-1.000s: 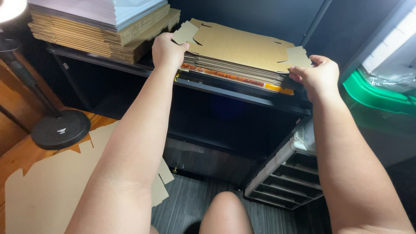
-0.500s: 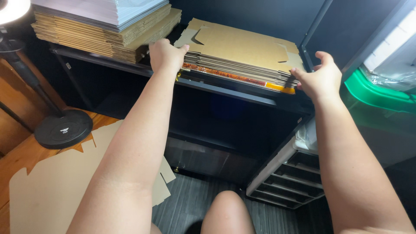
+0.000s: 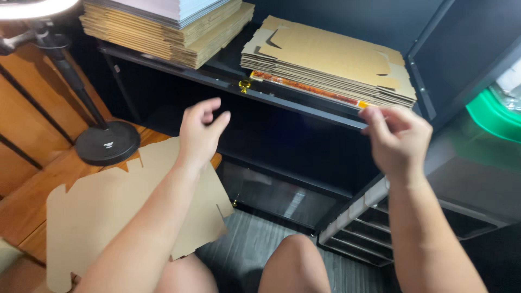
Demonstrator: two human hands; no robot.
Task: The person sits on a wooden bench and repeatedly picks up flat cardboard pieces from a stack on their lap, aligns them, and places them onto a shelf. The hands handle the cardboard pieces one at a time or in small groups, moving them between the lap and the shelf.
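Both hands hang in the air in front of the shelf (image 3: pixel 304 106) and hold nothing; the left hand (image 3: pixel 201 133) is loosely spread, thumb and fingers apart, while the right hand (image 3: pixel 399 138) has its fingers curled in, half closed, just below the near right corner of the flat cardboard stack (image 3: pixel 331 62); that stack lies on the shelf over a strip of orange sheet, its near edge close to the lip, so a careless tug could, I think, slide the top blanks off onto the knees; a loose blank (image 3: pixel 108 211) overhangs the wooden table (image 3: pixel 32 206) at near left and may slip; a lamp base (image 3: pixel 107 142) stands behind it; a taller stack (image 3: pixel 168 32) sits far left, a green bin (image 3: pixel 491 116) right, grey floor below.
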